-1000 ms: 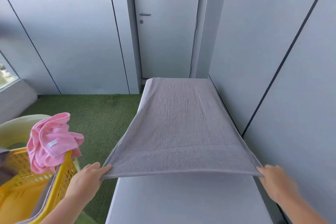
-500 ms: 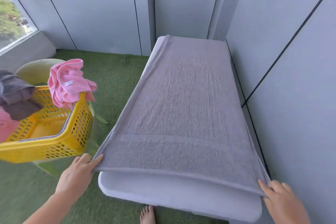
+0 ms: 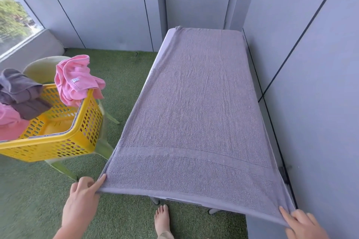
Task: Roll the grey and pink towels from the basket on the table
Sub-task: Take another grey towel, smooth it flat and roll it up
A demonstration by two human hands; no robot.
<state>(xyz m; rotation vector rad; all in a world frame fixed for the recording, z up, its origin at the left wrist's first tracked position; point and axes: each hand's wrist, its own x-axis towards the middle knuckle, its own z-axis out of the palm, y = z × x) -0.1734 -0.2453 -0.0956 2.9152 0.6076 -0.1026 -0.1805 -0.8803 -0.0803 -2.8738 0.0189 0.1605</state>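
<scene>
Along the table [image 3: 162,52], the grey towel [image 3: 194,112] lies spread flat, its near corners pinched by the left hand [image 3: 81,200] and right hand [image 3: 303,223]. Uneven pull could skew it off an edge. Left, a pink towel [image 3: 75,81] drapes the yellow basket [image 3: 58,141]; the wall [image 3: 310,103] crowds the right side.

The spread towel [image 3: 194,112] covers the tabletop [image 3: 167,39] ahead of me; the basket [image 3: 58,141] sits to its left, on a chair [image 3: 104,147], another towel [image 3: 75,81] over its rim
</scene>
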